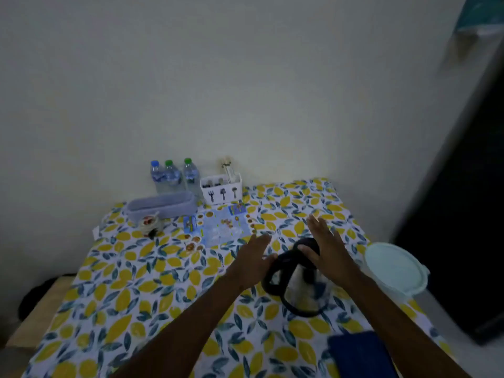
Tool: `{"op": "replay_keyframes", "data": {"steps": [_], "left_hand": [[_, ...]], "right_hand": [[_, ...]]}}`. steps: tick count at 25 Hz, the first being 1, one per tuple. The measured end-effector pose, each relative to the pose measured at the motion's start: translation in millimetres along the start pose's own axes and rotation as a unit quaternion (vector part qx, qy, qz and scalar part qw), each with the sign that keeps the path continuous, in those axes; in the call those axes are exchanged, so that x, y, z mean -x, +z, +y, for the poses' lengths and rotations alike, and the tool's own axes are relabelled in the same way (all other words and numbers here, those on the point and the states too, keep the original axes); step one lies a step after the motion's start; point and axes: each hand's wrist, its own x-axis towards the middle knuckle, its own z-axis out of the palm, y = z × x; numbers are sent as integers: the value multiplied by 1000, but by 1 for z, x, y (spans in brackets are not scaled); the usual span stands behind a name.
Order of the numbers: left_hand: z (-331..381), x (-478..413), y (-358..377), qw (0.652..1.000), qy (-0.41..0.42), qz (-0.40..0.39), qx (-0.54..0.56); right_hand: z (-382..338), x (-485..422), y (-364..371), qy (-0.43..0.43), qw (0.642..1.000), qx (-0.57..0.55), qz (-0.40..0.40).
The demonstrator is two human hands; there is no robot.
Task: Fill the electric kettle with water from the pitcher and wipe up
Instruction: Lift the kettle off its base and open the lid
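Observation:
A steel electric kettle (301,287) with a black handle, lid and base stands on the lemon-print tablecloth (141,290) right of centre. My left hand (252,259) is flat with fingers apart, just left of the kettle's handle. My right hand (326,244) hovers over the black lid, fingers spread, thumb touching or near the lid. A white pitcher (395,268) with a pale lid sits at the table's right edge. A dark blue cloth (360,356) lies at the near right.
At the back by the wall stand three water bottles (171,175), a white cutlery holder (221,188) and a grey basket (163,205). A printed sheet (221,226) and a small cup (148,223) lie behind the kettle. A dark appliance (463,214) stands on the right.

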Motion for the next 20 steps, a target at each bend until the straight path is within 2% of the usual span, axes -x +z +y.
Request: {"op": "replay_keyframes", "data": {"steps": [3, 7, 13, 16, 20], "left_hand": [[-3, 2, 39, 996, -46, -27, 73], [-1, -9, 61, 985, -70, 31, 157], [-7, -22, 64, 942, -159, 8, 295], [-3, -19, 67, 904, -218, 11, 366], [2, -6, 57, 883, -200, 37, 423]], "right_hand": [[18, 14, 25, 45, 999, 10, -24], [26, 20, 51, 48, 998, 23, 23], [26, 21, 65, 67, 993, -30, 93], [23, 28, 63, 70, 991, -61, 96], [17, 39, 54, 47, 989, -93, 108]]}}
